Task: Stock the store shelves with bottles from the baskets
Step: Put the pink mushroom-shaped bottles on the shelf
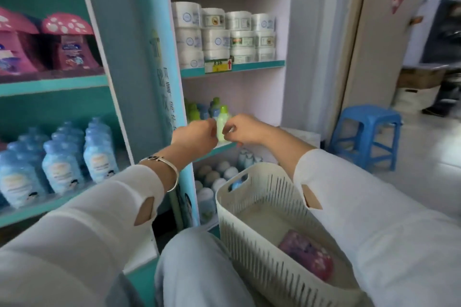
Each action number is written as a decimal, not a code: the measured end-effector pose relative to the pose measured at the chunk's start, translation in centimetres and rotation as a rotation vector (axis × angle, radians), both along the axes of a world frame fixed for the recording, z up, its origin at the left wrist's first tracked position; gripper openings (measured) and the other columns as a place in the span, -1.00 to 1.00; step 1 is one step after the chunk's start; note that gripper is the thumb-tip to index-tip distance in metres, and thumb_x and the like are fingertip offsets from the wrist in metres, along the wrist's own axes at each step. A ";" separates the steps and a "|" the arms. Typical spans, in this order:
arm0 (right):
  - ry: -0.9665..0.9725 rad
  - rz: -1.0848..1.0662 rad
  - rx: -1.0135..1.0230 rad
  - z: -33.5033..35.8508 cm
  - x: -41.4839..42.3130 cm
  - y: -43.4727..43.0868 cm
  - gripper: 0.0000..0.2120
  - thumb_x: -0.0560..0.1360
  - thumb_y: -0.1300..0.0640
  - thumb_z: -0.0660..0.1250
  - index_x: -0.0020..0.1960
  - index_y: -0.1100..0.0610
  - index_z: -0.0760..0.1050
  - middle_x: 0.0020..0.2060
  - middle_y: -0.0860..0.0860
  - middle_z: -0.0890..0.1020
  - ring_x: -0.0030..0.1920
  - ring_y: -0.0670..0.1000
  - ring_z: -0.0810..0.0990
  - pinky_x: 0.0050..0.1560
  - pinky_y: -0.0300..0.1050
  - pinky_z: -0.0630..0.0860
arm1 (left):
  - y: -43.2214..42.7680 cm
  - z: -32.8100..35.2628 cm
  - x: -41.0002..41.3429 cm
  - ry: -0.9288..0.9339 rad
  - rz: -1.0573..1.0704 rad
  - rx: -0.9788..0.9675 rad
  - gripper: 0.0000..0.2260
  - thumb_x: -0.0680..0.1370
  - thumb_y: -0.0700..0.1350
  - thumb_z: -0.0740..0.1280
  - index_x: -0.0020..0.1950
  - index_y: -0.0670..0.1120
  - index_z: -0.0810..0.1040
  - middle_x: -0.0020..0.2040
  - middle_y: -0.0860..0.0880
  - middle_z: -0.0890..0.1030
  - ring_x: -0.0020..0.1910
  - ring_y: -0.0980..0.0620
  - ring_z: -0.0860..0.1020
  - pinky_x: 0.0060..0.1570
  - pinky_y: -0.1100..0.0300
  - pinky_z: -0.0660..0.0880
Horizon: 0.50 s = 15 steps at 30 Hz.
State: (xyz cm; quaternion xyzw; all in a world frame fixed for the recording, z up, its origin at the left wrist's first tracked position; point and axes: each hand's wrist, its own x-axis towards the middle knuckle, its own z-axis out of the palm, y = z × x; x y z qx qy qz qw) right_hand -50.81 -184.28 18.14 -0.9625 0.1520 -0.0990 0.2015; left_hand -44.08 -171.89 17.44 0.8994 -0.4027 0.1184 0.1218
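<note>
Left hand [197, 135] pinches one side of a small pale-green bottle [222, 124] and my right hand [244, 130] pinches the other, fingers curled against it from both sides. From the head view I see the bottle standing upright, long axis vertical, green cap pointing up, at the front edge of the shelf [217, 149], just ahead of a cluster of green- and blue-capped bottles [199, 112]. Below my right forearm sits the white slatted basket [249, 169], with a purple pack [306, 254] lying on its bottom.
</note>
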 end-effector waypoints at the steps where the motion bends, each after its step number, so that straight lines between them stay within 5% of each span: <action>1: 0.025 -0.020 0.023 -1.1 -0.6 -0.8 -0.79 0.53 0.22 0.26 0.11 0.24 0.57 -0.04 0.19 0.65 -0.26 0.07 0.59 -0.19 -0.13 0.54 | -1.1 -0.9 -0.5 0.015 -0.024 0.016 -0.80 0.55 -0.05 0.20 0.14 -0.05 0.44 0.16 -0.11 0.54 0.14 -0.15 0.51 0.10 0.06 0.41; 4: 0.116 -0.080 0.081 -4.2 -2.3 -2.8 -0.83 0.54 0.17 0.25 0.08 0.19 0.53 -0.08 0.15 0.63 -0.21 0.08 0.60 -0.34 -0.18 0.44 | -4.0 -3.7 -1.9 0.059 -0.105 0.086 -0.79 0.56 0.01 0.19 0.14 -0.04 0.43 0.16 -0.12 0.54 0.14 -0.15 0.52 0.07 0.06 0.42; 15: 0.476 -0.165 0.285 -17.3 -6.1 -7.9 -0.79 0.54 0.14 0.24 0.15 0.09 0.53 0.07 0.09 0.59 -0.15 0.04 0.60 -0.21 -0.16 0.48 | -8.7 -14.7 -4.3 0.131 -0.322 0.392 -0.74 0.52 0.01 0.23 0.20 0.03 0.42 0.19 -0.01 0.54 0.20 -0.04 0.48 0.14 0.07 0.40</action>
